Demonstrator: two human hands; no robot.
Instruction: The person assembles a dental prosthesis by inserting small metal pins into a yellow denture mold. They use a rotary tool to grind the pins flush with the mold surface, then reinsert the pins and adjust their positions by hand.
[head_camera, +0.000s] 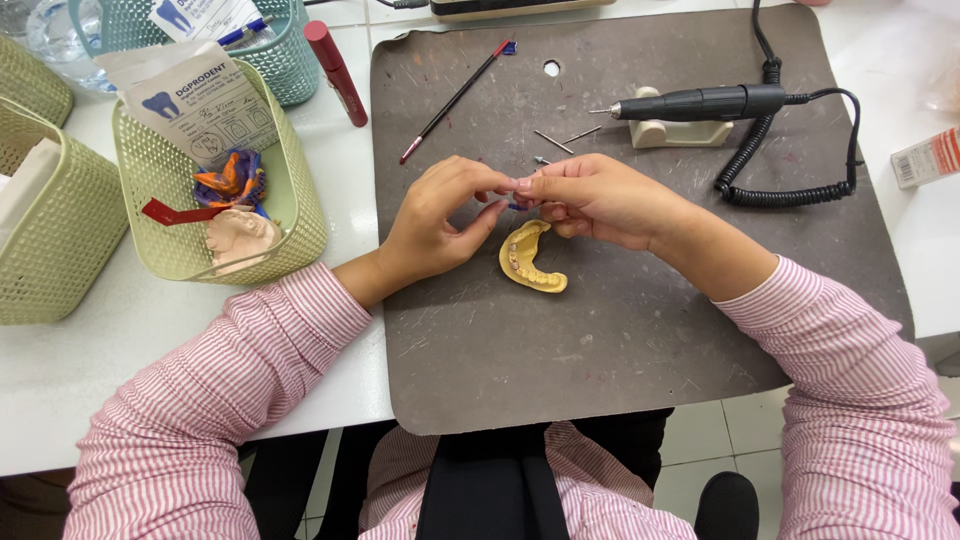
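My left hand (445, 215) and my right hand (595, 198) meet fingertip to fingertip above a dark grey work mat (620, 330). Between the fingertips sits a tiny piece with a blue spot (515, 205), too small to identify; both hands pinch it. Just below the hands, a yellow horseshoe-shaped dental cast (530, 258) lies on the mat, untouched. Both my sleeves are pink-and-white striped.
A black handpiece (700, 103) rests on a beige stand, its coiled cord (790, 190) to the right. A thin brush (455, 100) and small burs (560, 140) lie on the mat. Green baskets (160, 190) with papers and a pink cast stand left; a red tube (335, 72) lies nearby.
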